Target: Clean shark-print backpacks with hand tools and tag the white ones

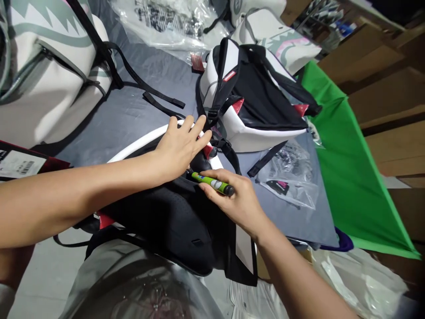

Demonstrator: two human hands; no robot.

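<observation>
A black backpack (pixel 159 221) with white edging and red tabs lies back panel up, near the table's front edge. My left hand (pixel 181 148) rests on its white rim, fingers spread and pressing down, with no object in them. In my right hand (pixel 234 195) is a green pen-shaped tool (pixel 212 182) with a printed picture and a black end. Its dark tip points into the black fabric just beside my left palm; the exact contact is hidden. Black straps (pixel 229 153) trail from the bag's far side.
Another white and black backpack (pixel 265 97) lies just beyond. A white backpack with grey jagged print (pixel 49 71) stands at left, near a barcode tag (pixel 23 164). Clear plastic bags (pixel 292 173) lie on the grey table (pixel 159 79). A green fabric bin (pixel 358 177) borders the right.
</observation>
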